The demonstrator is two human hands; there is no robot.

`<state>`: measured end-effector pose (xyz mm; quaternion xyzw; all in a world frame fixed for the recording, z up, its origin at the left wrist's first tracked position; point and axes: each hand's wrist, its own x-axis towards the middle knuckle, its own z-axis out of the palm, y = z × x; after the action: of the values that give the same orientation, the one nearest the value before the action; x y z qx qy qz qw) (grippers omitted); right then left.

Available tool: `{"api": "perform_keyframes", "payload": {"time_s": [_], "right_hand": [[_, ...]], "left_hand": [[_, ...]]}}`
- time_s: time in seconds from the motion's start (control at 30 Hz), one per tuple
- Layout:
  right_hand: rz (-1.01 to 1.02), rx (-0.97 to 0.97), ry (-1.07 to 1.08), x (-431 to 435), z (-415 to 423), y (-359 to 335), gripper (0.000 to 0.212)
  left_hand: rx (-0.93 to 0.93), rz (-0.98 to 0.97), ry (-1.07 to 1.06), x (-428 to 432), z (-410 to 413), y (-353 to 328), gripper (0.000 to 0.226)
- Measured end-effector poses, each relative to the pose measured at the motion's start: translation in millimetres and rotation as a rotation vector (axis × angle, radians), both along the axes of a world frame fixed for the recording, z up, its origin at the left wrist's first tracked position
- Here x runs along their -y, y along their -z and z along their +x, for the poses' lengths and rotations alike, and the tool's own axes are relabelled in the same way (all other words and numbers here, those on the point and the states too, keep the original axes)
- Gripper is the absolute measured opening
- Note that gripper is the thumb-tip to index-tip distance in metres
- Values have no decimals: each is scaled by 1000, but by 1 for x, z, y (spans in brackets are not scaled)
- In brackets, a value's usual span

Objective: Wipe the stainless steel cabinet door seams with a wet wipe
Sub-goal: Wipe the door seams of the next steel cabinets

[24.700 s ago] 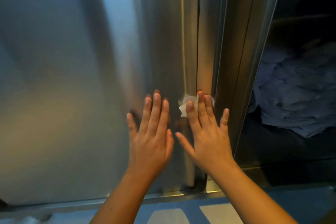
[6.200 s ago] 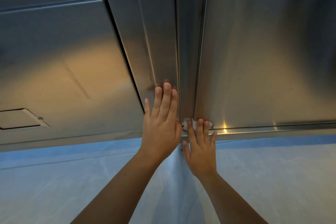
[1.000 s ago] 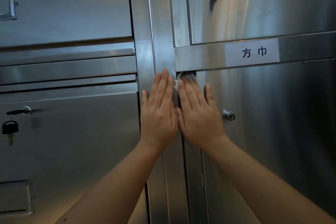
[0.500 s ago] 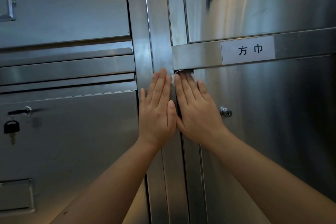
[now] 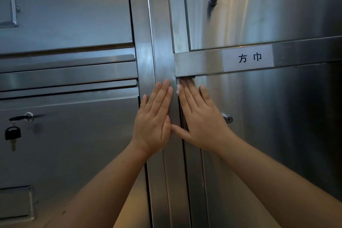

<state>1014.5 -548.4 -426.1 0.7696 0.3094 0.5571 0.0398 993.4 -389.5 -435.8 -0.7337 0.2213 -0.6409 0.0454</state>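
Several stainless steel cabinet doors [image 5: 268, 135] filled the view, split by an upright frame post [image 5: 161, 33]. The left hand [image 5: 154, 122] lay flat on that post, its grip apart and holding nothing, probably to brace the body. At its 3 o'clock the right hand [image 5: 201, 122], fingers straight, pressed the wet wipe [image 5: 178, 89] into the top corner of the door seam [image 5: 183, 153]. Only a white scrap showed, at that hand's 11 o'clock, just under the rail [image 5: 199, 63].
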Motion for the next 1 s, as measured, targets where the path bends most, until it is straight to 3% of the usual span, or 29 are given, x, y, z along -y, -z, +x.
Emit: {"api": "perform_keyframes", "payload": {"time_s": [0.17, 0.4, 0.6, 0.83, 1.0], "right_hand": [[10, 38, -35, 0, -1, 26, 77], [-94, -6, 15, 6, 0, -18, 93], [-97, -49, -43, 6, -2, 12, 91], [-138, 13, -6, 12, 0, -22, 93], [-104, -21, -15, 6, 1, -8, 88]], "left_hand": [[-12, 5, 4, 0, -1, 0, 57], [-14, -9, 34, 1, 0, 1, 57], [-11, -28, 45, 1, 0, 6, 57], [-9, -28, 46, 1, 1, 6, 57], [-3, -20, 42, 0, 1, 6, 57]]}}
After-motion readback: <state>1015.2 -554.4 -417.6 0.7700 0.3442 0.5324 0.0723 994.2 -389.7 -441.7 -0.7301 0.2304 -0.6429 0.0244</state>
